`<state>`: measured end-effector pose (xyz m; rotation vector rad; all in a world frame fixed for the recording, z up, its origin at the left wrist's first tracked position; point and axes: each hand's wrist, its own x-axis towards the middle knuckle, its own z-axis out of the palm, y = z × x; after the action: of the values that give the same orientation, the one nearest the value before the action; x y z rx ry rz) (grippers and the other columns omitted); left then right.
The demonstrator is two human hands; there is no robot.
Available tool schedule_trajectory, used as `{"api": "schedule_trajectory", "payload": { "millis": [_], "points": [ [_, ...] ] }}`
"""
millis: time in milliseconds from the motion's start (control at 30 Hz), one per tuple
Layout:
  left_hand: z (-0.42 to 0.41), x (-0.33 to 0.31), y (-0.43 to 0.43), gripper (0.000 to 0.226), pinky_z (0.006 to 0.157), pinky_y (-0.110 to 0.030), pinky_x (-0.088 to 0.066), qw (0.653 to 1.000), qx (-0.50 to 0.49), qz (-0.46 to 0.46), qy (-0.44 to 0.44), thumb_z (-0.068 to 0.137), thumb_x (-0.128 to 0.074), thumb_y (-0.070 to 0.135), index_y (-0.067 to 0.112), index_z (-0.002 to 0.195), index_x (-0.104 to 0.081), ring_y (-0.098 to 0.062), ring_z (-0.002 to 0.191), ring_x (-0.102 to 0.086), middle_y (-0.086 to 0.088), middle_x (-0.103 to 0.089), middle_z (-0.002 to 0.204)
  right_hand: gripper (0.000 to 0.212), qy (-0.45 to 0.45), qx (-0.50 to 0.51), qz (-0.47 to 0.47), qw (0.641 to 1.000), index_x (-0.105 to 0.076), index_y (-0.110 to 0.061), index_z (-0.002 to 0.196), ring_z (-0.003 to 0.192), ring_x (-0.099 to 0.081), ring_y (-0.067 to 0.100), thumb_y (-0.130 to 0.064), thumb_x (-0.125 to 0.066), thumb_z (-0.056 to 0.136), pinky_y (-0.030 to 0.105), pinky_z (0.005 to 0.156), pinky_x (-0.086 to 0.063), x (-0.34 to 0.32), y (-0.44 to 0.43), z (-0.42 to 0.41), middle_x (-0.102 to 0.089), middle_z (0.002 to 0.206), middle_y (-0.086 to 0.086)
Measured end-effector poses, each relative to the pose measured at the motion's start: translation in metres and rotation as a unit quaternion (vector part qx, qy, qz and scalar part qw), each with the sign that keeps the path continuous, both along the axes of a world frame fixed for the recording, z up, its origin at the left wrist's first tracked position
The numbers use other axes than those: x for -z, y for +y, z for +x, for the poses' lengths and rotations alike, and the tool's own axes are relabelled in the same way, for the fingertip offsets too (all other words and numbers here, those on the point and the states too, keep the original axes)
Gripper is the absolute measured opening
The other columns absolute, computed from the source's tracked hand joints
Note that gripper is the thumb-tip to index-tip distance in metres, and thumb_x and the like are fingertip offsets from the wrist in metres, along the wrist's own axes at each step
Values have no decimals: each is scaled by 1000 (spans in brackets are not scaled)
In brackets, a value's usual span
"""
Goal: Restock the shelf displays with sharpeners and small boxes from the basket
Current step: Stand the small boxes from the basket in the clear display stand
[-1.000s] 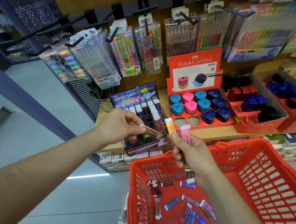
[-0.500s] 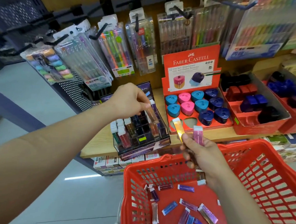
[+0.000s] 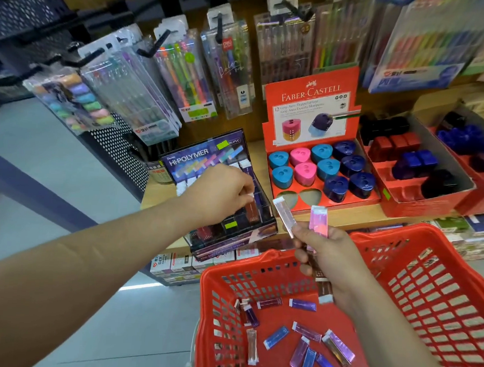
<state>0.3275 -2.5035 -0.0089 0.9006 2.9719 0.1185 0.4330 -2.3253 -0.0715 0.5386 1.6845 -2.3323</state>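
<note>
As my left hand point(image 3: 220, 194) pinches a small box point(image 3: 252, 211) into the Hi-Polymer display point(image 3: 205, 154) beneath its fingers, I judge slotting underway, and next must release and take another from the spare boxes point(image 3: 319, 219) gripped in the curled fingers of my right hand point(image 3: 332, 257).

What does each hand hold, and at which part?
The left hand pinches a brown small box at its white top end. The right hand grips a pale box and a pink box at their lower ends, and a dark box near its top.
</note>
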Motion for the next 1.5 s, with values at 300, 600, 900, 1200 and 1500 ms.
{"api": "schedule_trajectory", "payload": {
  "millis": [300,600,900,1200,1500],
  "points": [
    [-1,-15,7,16,66,-28,-57,951,-153,204,-176,90,-65,26,11,90,-71,-11,66,-64,0,-69,78,10,11,-21,-4,1000,-65,-4,94,51,-43,10,-14,-63,93,23,41,-36,-1,-8,1,-52,71,4],
    [12,-25,13,8,60,-21,-57,887,-161,290,-322,81,-73,10,4,88,-73,-13,62,-65,-16,-72,76,10,31,-38,-6,999,-66,-7,91,51,-42,11,-16,-61,94,24,41,-35,-9,-14,3,-49,68,5],
    [-2,-31,-4,15,72,-23,-55,979,-128,149,-49,82,-74,29,15,89,-73,-5,66,-65,5,-69,73,28,-49,-11,-92,995,-69,-8,110,49,-40,14,-19,-47,96,24,39,-30,-7,-2,7,-53,66,6],
    [3,-11,-2,26,76,-27,-50,999,-29,6,18,90,-62,39,18,103,-69,-14,84,-63,2,-70,93,18,-5,-56,-58,997,-59,-11,110,50,-50,14,-24,-54,98,21,38,-34,-4,-8,7,-61,68,6],
    [1,7,5,26,80,-35,-47,999,5,-16,44,90,-62,37,15,102,-65,-21,95,-57,-2,-61,100,24,-29,-34,-126,991,-62,-5,115,57,-54,17,-11,-46,98,22,38,-33,-4,-8,3,-65,75,11]
  ]
}}
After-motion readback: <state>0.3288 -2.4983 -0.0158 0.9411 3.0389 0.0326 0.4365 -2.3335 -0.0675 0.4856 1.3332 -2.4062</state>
